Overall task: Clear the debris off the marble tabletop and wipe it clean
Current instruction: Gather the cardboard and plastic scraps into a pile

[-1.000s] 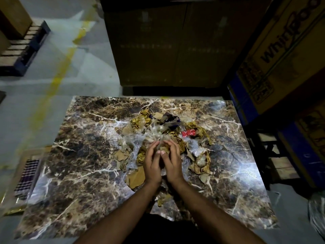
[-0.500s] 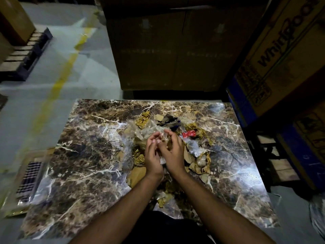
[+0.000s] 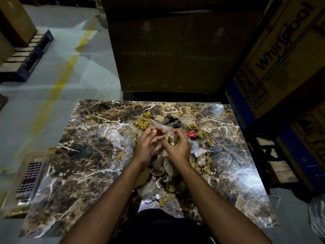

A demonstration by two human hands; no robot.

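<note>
Cartons (image 3: 167,50) crowd the marble tabletop's (image 3: 84,155) far edge. Debris (image 3: 197,155) lies under both hands. Right hand (image 3: 177,147) clutches a wad (image 3: 171,139); left hand (image 3: 147,147) cups loosely beside it.

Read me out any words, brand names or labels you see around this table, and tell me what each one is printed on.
"Whirlpool": black lettering on the big cardboard box at the right, top letters partly cut off.
Smaller printed panels on that box and on the lower box: too blurred to read.
Red wrapper among the debris: no legible text.
</note>
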